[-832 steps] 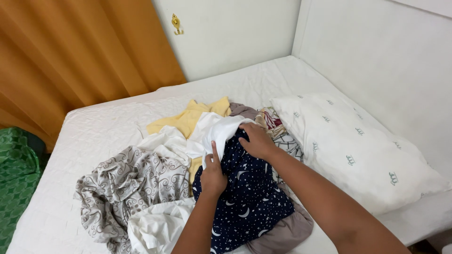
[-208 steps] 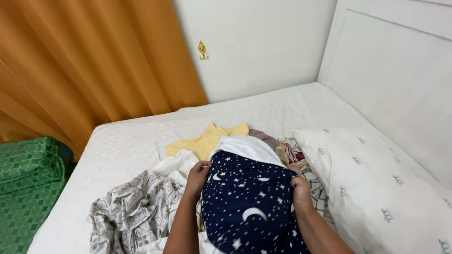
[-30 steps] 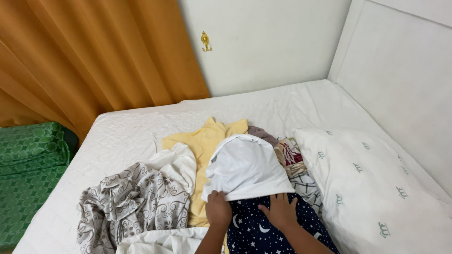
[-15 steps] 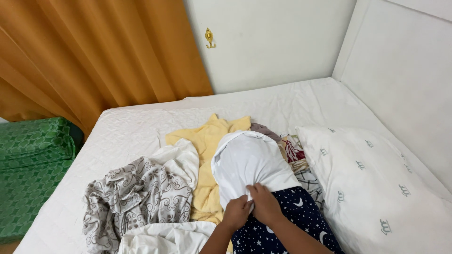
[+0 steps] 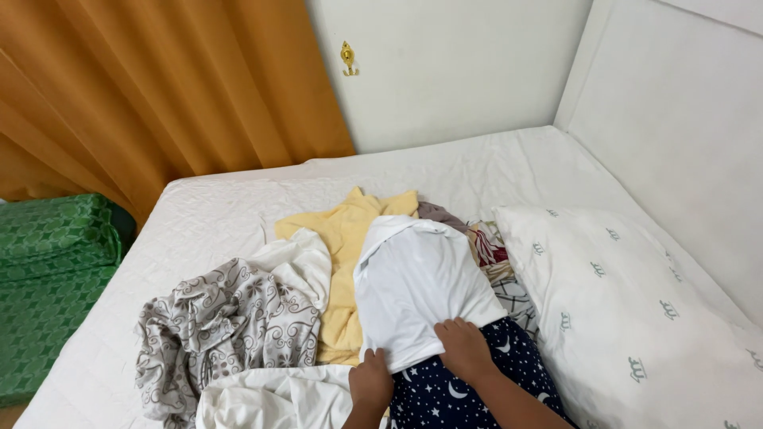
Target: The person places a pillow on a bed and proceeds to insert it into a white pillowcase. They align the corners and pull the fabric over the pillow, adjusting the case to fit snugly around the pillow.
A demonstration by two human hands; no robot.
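The white bed [image 5: 199,230] fills most of the view, with an orange curtain [image 5: 143,95] far beyond the fingers to the left and a white wall behind. To the right of the fingers lies a big white pillow [image 5: 636,302] with small green marks. To their left is a crumpled grey patterned cloth [image 5: 214,326], and under it, just beside the left fingers, a plain white sheet [image 5: 270,397]. Ahead of the fingers a yellow garment [image 5: 342,262] is spread, partly covered. A folded green blanket [image 5: 48,270] lies off the bed, far to the left.

The white garment [image 5: 417,282] lies straight ahead of both hands, on top of the pile, and its near edge is under the fingertips. Under the hands and toward the person is the dark blue cloth [image 5: 461,389] with moons and stars.

The right hand [image 5: 465,349] lies flat, with the fingers slightly spread and pressing the white edge down. The left hand [image 5: 371,381] has curled fingers that pinch the corner of the same edge.
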